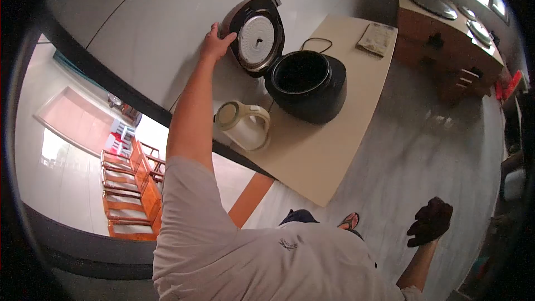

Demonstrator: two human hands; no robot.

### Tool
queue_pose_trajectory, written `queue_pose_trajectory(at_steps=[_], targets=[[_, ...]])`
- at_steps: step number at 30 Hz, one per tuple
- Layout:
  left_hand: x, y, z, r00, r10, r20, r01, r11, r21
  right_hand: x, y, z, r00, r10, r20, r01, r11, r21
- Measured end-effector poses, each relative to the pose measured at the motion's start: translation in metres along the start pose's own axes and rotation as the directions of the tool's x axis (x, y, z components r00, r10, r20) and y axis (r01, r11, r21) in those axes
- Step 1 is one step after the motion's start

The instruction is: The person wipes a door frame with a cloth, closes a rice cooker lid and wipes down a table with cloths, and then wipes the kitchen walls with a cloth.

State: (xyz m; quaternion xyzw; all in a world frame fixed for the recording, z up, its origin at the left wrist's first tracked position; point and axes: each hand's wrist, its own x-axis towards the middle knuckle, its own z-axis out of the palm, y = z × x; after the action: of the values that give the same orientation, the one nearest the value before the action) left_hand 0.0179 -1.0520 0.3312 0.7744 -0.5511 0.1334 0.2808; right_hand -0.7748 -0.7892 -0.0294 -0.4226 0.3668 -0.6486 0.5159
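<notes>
A dark rice cooker (315,92) stands on the pale table (309,156) with its lid (256,42) raised, showing a black inner pot and a round light plate inside the lid. My left hand (216,43) is at the lid's outer edge, its thumb close to or touching the rim and its fingers apart. Beside the cooker is a cream kettle (245,127). Away to the lower right, over the floor, my right hand (430,222) wears a dark glove; its fingers look parted and nothing shows in it.
A folded paper or cloth (376,39) lies at the table's far end, near a thin cord loop (316,43). A counter (446,39) with round metal lids stands at the upper right. Wooden chairs (125,189) show through an opening on the left.
</notes>
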Motion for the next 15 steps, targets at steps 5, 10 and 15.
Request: queue_pose_trajectory(at_steps=[5,10,15], targets=[[0.019,0.008,0.006,0.997,-0.036,0.069,0.042,0.996,-0.081,0.020,-0.002,0.019,0.998,0.069,-0.015,-0.069,0.998,0.004],[0.000,0.017,0.009,0.992,0.118,-0.049,-0.115,0.992,0.050,-0.010,-0.013,0.057,0.960,0.149,-0.237,-0.054,0.929,0.367],[-0.050,0.057,0.016,0.940,0.314,-0.130,-0.303,0.948,0.094,-0.028,0.010,0.028,0.998,0.056,-0.010,-0.055,0.900,-0.433]])
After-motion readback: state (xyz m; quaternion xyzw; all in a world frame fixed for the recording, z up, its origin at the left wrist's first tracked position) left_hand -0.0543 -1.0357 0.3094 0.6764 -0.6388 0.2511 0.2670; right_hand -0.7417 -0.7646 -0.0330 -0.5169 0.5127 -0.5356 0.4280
